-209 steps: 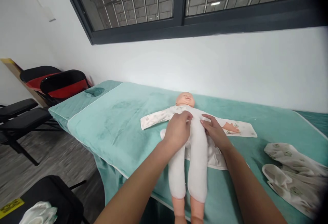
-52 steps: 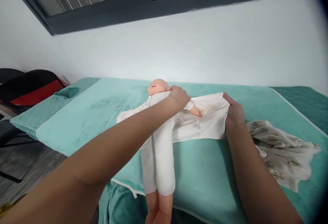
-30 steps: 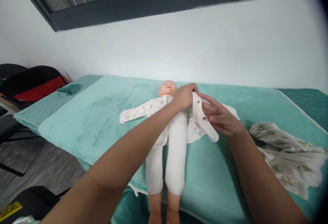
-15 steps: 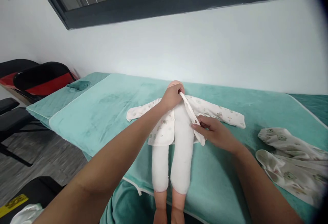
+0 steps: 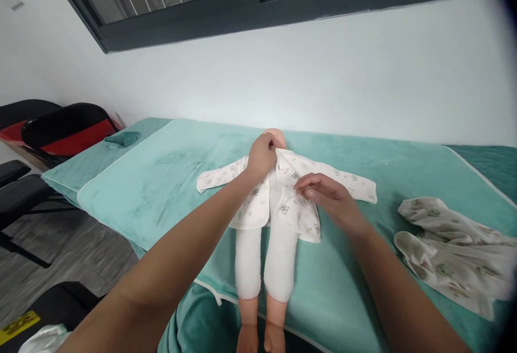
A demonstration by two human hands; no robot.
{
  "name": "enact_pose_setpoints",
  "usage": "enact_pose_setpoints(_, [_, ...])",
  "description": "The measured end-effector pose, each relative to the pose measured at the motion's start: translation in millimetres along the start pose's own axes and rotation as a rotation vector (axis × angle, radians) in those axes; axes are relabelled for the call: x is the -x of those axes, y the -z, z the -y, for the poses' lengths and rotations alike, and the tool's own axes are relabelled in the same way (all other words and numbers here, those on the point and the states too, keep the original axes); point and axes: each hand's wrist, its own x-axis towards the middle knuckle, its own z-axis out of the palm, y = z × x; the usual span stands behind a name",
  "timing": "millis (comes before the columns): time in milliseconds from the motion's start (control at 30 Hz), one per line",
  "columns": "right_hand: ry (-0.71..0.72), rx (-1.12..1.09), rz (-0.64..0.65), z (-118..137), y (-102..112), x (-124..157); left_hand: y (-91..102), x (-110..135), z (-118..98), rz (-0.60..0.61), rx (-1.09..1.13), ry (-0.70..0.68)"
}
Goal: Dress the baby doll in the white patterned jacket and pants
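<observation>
A baby doll (image 5: 264, 258) lies on its back on a teal-covered table (image 5: 169, 180), legs toward me, wearing a white printed jacket (image 5: 297, 210) with both sleeves spread out. My left hand (image 5: 262, 158) is closed on the jacket's collar edge at the doll's neck and hides most of the head. My right hand (image 5: 323, 194) pinches the right front panel over the doll's chest. The two front panels lie over the torso with a narrow gap between them.
A crumpled printed garment (image 5: 448, 250) lies on the table to the right. Black and red folding chairs (image 5: 64, 126) stand at the left, near a black bench (image 5: 16, 188). A small teal cloth (image 5: 123, 138) sits at the table's far left corner. The wall runs behind.
The jacket's right panel, open flat earlier, has been folded over the doll's chest by my right hand. My left hand moved up to the collar.
</observation>
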Motion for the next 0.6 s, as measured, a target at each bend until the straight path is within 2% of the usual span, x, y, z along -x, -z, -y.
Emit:
enact_pose_setpoints(67, [0.030, 0.118, -0.007, -0.8, -7.3, -0.9, 5.2, 8.3, -2.1, -0.048, 0.043, 0.039])
enact_pose_setpoints(200, [0.153, 0.368, 0.020, 0.5, -22.3, 0.6, 22.0, 38.2, -2.3, 0.015, 0.044, 0.083])
enact_pose_setpoints(367, [0.310, 0.694, 0.029, 6.6, -40.3, 4.4, 44.7, 90.8, 5.4, 0.089, 0.115, -0.001])
enact_pose_setpoints(500, [0.389, 0.666, -0.034, 5.2, -53.7, 9.5, 56.0, 141.9, 11.6, 0.065, 0.134, 0.046])
enact_pose_setpoints(600, [0.350, 0.545, -0.119, 0.5, -60.1, 13.7, 59.9, 183.5, 16.1, -0.004, 0.130, 0.121])
